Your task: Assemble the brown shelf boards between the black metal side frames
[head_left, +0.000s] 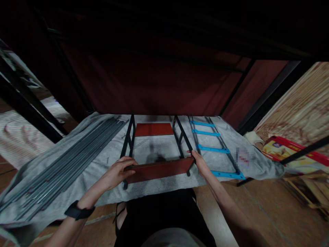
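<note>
Both hands hold a reddish-brown wooden board (pixel 159 169) at the near end of a black metal frame (pixel 180 135) lying on grey cloth (pixel 108 154): left hand (pixel 119 171) grip closed on its left end, right hand (pixel 200 164) on its right.

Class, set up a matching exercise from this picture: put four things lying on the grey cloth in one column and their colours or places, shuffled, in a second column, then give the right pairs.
Things:
1. near panel
2. far panel
3. rungs
4. bundle of rods

Descriptions:
A. grey, on the left of the cloth
B. bright blue, on the right
C. red, lying flat between the two black frames
D. reddish-brown, held at its ends by the left hand and right hand

Pairs: 1-D, 2-C, 3-B, 4-A
</note>
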A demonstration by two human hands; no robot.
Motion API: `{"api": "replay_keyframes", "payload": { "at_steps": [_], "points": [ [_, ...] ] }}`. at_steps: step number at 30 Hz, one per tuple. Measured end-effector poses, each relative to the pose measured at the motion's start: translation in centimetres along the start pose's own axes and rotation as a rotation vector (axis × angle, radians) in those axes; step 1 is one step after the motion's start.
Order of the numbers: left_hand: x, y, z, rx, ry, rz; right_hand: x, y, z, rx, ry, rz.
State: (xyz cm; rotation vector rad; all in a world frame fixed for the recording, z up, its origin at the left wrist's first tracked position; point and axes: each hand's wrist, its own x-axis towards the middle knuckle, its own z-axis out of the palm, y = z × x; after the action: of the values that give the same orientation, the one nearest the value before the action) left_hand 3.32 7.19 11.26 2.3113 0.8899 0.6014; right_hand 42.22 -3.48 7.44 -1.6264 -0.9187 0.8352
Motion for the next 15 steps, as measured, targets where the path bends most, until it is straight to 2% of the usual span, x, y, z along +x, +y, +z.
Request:
{"api": "replay_keyframes", "payload": {
  "at_steps": [6,10,13,15],
  "points": [
    [-0.1,0.0,0.2,0.012,0.025,-0.007,-0.5,-0.3,0.5,0.059,0.035,0.019],
    [0.2,-0.6,0.5,0.003,0.038,-0.005,-0.4,0.0,0.5,-0.005,0.054,0.017],
    [0.0,-0.1,0.5,-0.097,0.092,0.007,-0.6,0.2,0.3,-0.165,0.144,-0.152],
    [-0.4,0.6,0.4,-0.226,0.181,-0.024,-1.0,0.2,0.1,-0.295,0.19,-0.304]
  ]
}}
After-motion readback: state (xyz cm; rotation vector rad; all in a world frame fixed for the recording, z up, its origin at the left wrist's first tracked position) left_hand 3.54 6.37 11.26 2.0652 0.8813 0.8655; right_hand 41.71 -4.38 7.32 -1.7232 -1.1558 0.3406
